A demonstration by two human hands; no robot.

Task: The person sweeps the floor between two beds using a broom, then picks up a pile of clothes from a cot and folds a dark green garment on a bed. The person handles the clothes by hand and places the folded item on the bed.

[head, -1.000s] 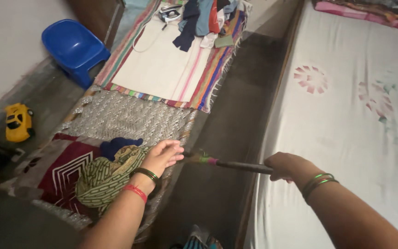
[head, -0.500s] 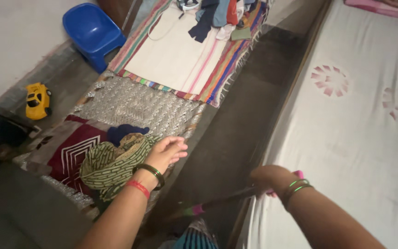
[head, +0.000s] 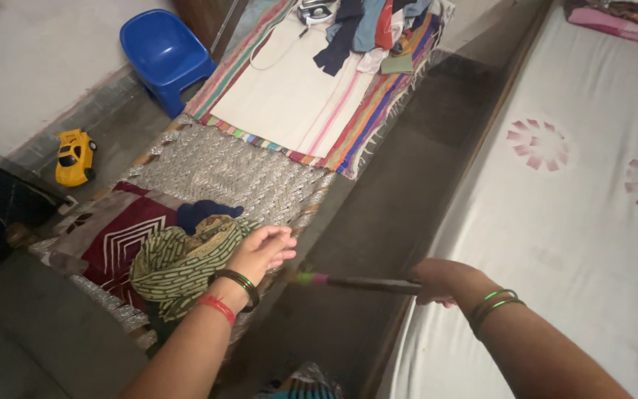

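A: What are the hands doing, nearest first?

B: The right hand (head: 437,281) is gripping a dark stick (head: 367,283), fingers wrapped tight round its near end, at the edge of the bed (head: 555,222). The stick is lying level over the dark floor gap (head: 378,222) between bed and cot, its far end (the part with bright green and pink binding) pointing at the left hand.

A: And the left?

B: The left hand (head: 260,251) is resting at the edge of the cot (head: 223,174), fingers extended and pressed together, holding nothing, just beside a green patterned cloth (head: 179,266) bundled on a maroon cushion (head: 119,236).

A: How would the stick handle?

B: I'd judge it stiff and light, since one hand is carrying it level from the end. A hold nearer the middle would steady it; the binding looks like a rougher, surer spot, though the picture is blurring there.

A: Farther off?

B: A striped mat (head: 311,103) is covering the cot, with piled clothes (head: 371,29) and an iron (head: 315,11) at its far end. A yellow toy car (head: 75,157) and a blue chair (head: 164,55) are sitting on the floor to the left.
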